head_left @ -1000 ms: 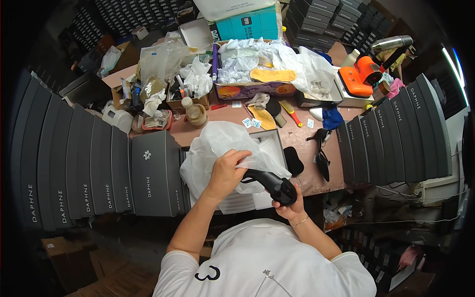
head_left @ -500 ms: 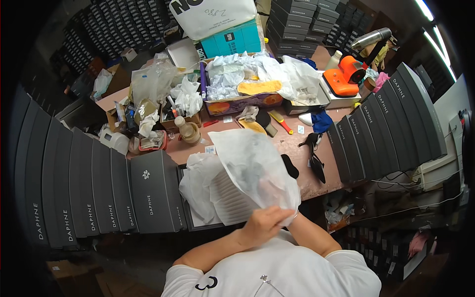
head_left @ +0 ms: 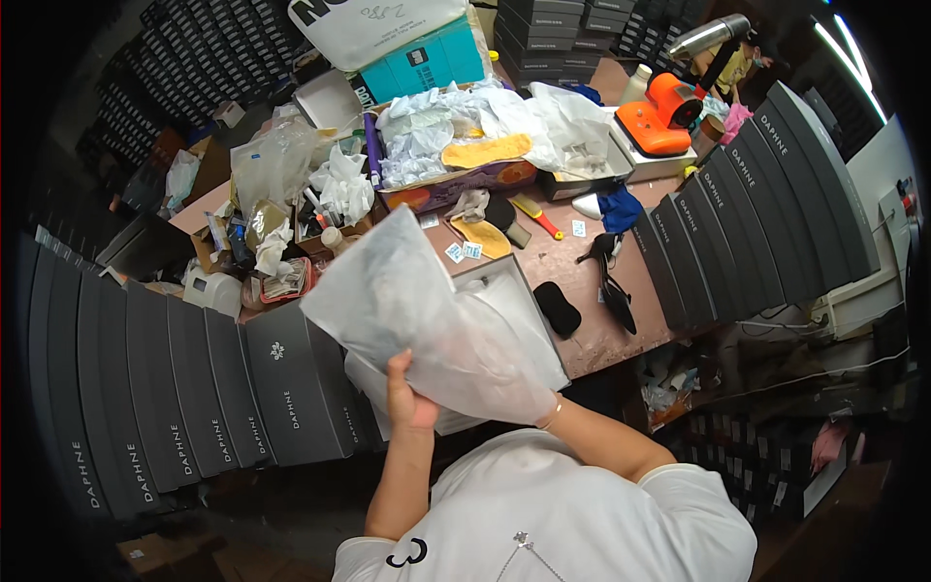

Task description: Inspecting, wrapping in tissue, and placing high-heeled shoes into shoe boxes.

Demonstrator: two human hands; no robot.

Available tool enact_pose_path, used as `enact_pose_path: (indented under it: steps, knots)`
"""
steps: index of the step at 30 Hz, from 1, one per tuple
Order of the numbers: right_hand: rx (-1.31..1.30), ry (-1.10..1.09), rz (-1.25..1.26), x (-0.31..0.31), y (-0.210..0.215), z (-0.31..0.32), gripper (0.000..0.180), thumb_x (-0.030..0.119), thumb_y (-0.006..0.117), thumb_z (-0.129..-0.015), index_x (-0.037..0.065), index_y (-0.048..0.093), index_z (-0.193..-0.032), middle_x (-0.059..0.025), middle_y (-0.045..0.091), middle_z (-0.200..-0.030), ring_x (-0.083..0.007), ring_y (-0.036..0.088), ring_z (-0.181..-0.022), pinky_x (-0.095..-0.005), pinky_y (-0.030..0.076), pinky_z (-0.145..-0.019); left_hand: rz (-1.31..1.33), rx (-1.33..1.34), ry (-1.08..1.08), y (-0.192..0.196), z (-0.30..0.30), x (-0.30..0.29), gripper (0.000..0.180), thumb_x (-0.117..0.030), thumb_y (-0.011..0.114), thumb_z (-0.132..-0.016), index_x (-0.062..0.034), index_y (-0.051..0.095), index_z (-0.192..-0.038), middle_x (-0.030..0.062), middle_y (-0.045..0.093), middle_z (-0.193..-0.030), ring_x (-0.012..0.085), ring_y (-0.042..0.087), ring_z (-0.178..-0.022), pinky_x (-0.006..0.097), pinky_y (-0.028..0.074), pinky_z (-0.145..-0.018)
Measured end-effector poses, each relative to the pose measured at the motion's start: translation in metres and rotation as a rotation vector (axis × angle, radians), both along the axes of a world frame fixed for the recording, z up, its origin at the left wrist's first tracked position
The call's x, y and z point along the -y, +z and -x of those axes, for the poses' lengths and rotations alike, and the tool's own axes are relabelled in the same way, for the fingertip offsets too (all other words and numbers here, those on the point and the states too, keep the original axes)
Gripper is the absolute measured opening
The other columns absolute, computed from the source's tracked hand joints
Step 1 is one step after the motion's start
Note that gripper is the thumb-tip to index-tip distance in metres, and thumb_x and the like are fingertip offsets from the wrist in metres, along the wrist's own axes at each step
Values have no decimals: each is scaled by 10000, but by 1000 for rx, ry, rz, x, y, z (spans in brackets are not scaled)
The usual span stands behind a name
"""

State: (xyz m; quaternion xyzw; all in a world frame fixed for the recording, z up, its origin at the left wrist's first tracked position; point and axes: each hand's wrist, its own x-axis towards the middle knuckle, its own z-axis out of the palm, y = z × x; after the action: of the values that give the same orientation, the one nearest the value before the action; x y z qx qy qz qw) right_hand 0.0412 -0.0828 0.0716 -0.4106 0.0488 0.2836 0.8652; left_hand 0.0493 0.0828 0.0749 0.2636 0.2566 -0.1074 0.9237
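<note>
A white translucent bag (head_left: pixel 388 281) is held up in front of me, with a dark blurred shape showing through its upper part. My left hand (head_left: pixel 409 393) is closed on the bag's lower left side, thumb up along it. Inside the bag reaches my right hand (head_left: pixel 477 347), seen only as a faint pinkish patch; its wrist comes out at the bag's mouth and its fingers cannot be made out. Below the bag lies an open shoebox (head_left: pixel 539 318) with white paper in it. A black slingback heel (head_left: pixel 614 291) and a black oval pad (head_left: pixel 557 308) lie to the right.
Grey shoeboxes (head_left: pixel 301 388) stand in a row at left, with more stacked boxes (head_left: pixel 766 213) at right. Behind are a paper-filled carton (head_left: pixel 465 184), an orange device (head_left: pixel 659 116) with a metal nozzle, and a yellow-and-red brush (head_left: pixel 536 215). A person (head_left: pixel 732 73) is far back.
My left hand has moved from the bag's mouth near my right wrist to the bag's left side. The bag has swung left, uncovering more of the shoebox's right part.
</note>
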Motion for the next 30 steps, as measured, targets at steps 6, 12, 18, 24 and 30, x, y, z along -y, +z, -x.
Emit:
enact_pose_path:
  steps: [6,12,18,24,30]
  knots:
    - [-207,-139,-481,50,-9,59,755,630,356,-914,143,185,-1464,-130,394,-1399,-304,493,-1204,-450,388,-1015,-463,219,-77,-12,21,34,423,-84,661,-788,35,521,-1169,113,591,-1117,231,593,-1014,365,487,-905]
    - [-167,-761,47,129,-27,81,555,254,669,-874,60,428,-1335,-62,532,-1269,-211,517,-1169,-361,437,-975,-104,370,-858,-25,45,98,606,-108,752,-788,29,451,-1295,134,500,-1291,234,500,-1176,329,423,-970]
    - [-19,-614,418,172,-9,83,421,120,635,-874,-11,484,-1244,-72,574,-1189,-153,565,-1056,-298,450,-907,-2274,1344,-1080,-97,-74,68,341,-260,734,-727,-10,670,-951,162,614,-1009,338,602,-996,617,266,-1021]
    - [21,-577,392,172,-2,83,371,115,683,-832,-23,556,-1152,-50,625,-1082,-135,588,-962,-291,474,-855,-1868,1178,-1498,-103,-137,88,195,-233,704,-767,-61,670,-853,125,620,-934,305,618,-940,621,332,-943]
    - [71,-463,501,171,5,81,318,104,696,-800,-36,599,-1068,-43,651,-1025,-126,598,-914,-277,481,-825,-2062,1646,-1740,-107,-139,78,240,-260,690,-782,-34,658,-856,110,616,-951,322,571,-1001,460,483,-839]
